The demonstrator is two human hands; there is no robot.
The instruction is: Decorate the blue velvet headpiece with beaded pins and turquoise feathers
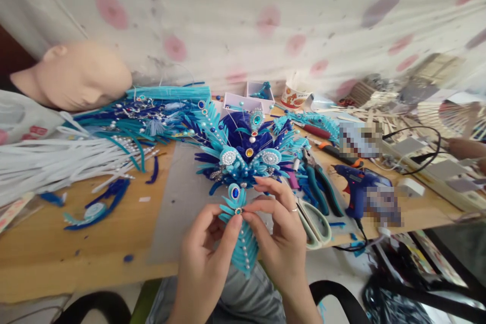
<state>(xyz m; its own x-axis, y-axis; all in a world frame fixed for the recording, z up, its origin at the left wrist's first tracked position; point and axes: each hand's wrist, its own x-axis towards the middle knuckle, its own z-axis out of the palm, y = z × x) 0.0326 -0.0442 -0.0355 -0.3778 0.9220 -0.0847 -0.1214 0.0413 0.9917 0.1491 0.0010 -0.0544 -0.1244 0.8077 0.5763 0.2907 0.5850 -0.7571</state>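
Observation:
A turquoise feather-shaped ornament with a row of white pearls hangs between my hands, over my lap at the table's front edge. Near its top sit a blue oval gem and a small gold-rimmed gem. My left hand pinches the ornament from the left, thumb just below the small gem. My right hand, with a ring on one finger, has its thumb and forefinger closed at that gem's right side; its other fingers are raised. Behind them stands a blue and turquoise headdress with pearls and gems.
Scissors, pliers and a blue glue gun lie to the right. On the left are white fuzzy strips, a mannequin head and a curled blue piece. A paper cup stands at the back.

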